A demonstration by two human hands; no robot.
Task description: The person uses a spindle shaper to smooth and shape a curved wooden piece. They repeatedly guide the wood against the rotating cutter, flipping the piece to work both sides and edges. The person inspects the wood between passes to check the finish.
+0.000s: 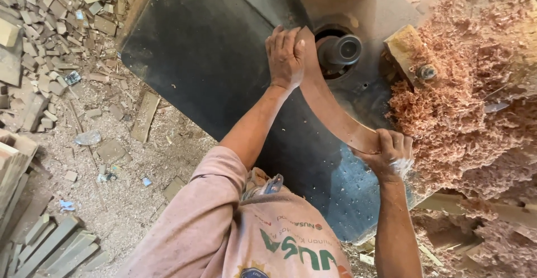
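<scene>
The grip is a two-handed clench on one curved wooden piece [335, 116]: the left hand [285, 57] wraps its fingers over the far end, and the right hand [390, 156] is closed around the near end. The piece lies flat on the dark metal table [207, 60], its far end right beside the round cutter spindle [342, 50] that rises from a hole in the table top. A small wooden block with a bolt [411, 54] sits just beyond the spindle, and a deep heap of reddish wood shavings [475, 104] covers the right side of the table. On the floor [128, 199] to the left lie scattered offcuts [50, 37] and a stack of small planks [56, 250].

To shape the curve well, I judge that the piece should stay pressed flat on the table, with both hands feeding it evenly so the cut does not chatter. The left fingers are very near the spindle; keeping them on top and on the side away from the cutter looks safest. Steady, slow movement following the curve should give a clean edge.
</scene>
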